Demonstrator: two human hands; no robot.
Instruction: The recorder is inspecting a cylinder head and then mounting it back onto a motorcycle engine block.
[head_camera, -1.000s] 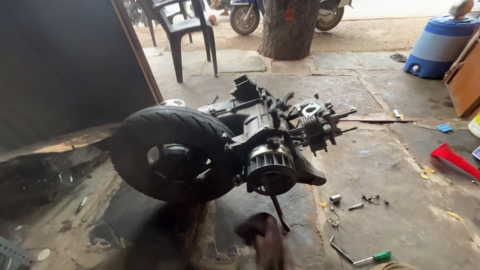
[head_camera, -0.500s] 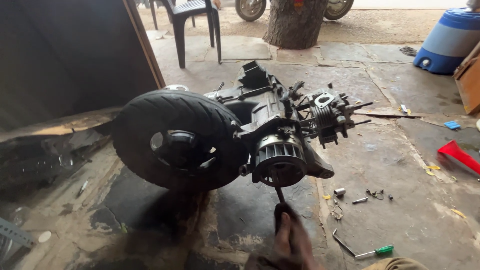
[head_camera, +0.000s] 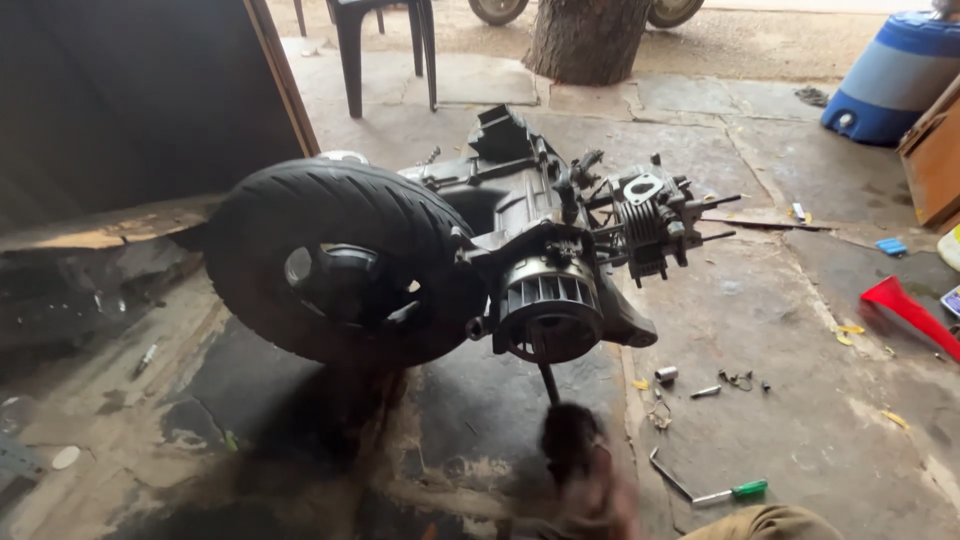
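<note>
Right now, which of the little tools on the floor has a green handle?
The screwdriver lying at the bottom right, near the bent metal key. The key and the small bolts farther up are bare metal.

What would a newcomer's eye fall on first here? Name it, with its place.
The dismantled scooter engine with its black rear tyre still attached dominates the middle of the stained stone floor. Below it, a blurred hand holds a thin tool up to the round fan cover. Loose bolts and a green-handled screwdriver lie to the right.
</note>
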